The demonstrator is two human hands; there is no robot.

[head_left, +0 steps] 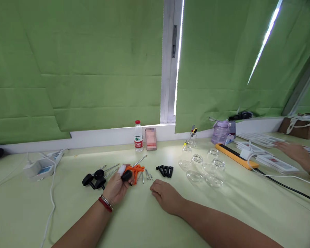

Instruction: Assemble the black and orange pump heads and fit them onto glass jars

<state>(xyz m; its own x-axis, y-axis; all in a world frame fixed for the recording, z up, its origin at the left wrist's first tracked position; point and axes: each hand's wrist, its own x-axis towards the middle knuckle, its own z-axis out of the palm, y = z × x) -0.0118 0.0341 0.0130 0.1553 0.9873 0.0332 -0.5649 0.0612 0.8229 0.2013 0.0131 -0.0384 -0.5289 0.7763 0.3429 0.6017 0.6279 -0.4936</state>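
My left hand [118, 186], white covering on its thumb, is closed on a black round-headed part [126, 175]. A metal rod [140, 160] slants up to the right past its fingers; whether it joins the held part I cannot tell. Orange looped pieces [137, 168] lie against the fingers. My right hand [165, 194] rests low on the table with curled fingers, its fingertips beside small metal pieces [151, 177]; what they pinch is hidden. Several bolts [143, 177] lie between the hands. Left of my left hand are more black round-headed parts [100, 183] with metal rods.
Several black handle-like pieces [166, 171] lie beyond my right hand. Clear glass jars [195, 176] stand to the right, near an orange power strip [235, 156]. A water bottle [138, 137] is at the back. Another person's hand [290, 151] reaches in at far right. A white cable [52, 196] runs along the left.
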